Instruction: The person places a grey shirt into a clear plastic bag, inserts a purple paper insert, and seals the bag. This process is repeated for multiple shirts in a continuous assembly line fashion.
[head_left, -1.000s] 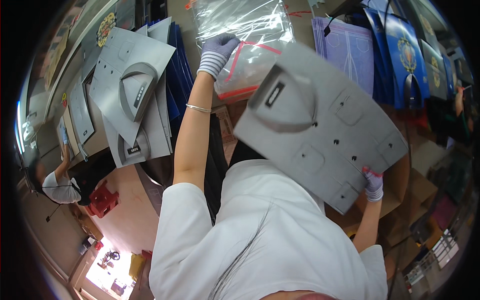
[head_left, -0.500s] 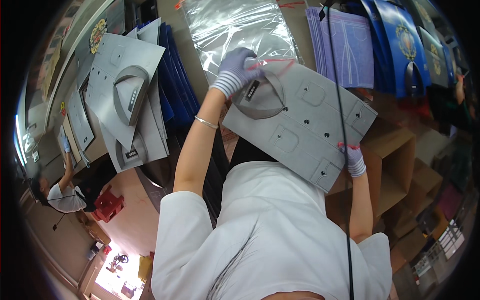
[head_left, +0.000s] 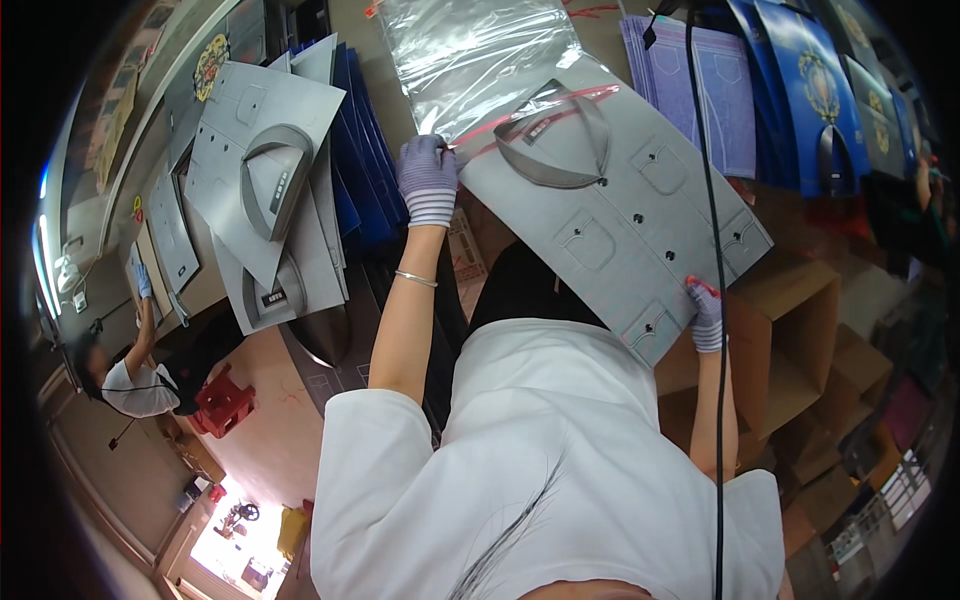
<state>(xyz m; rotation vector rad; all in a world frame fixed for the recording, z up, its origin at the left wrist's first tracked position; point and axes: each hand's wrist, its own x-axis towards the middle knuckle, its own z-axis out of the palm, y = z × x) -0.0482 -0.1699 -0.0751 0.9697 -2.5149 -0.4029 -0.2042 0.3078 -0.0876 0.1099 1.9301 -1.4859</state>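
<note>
A grey flat panel [head_left: 610, 235], printed and shaped like a shirt front with a raised collar, slants across in front of me. Its collar end lies under the red-edged mouth of a clear plastic bag [head_left: 490, 60]. My left hand [head_left: 428, 172], in a striped purple-and-white glove, pinches the bag's mouth at its left corner. At the panel's lower right edge, my right hand [head_left: 706, 315], gloved likewise, grips the panel; a bit of red shows at the fingertips.
Similar grey shirt panels [head_left: 250, 110] are stacked at left beside blue ones [head_left: 365, 150]. Purple panels [head_left: 700, 95] and blue panels [head_left: 800, 90] stand at the far right. Open cardboard boxes [head_left: 790, 340] sit at right. A black cable [head_left: 715, 430] hangs in view. Another person [head_left: 140, 385] works at far left.
My left hand has moved left and down from the collar to the bag's corner. The bag's red edge now crosses the collar. The panel has shifted slightly up and right.
</note>
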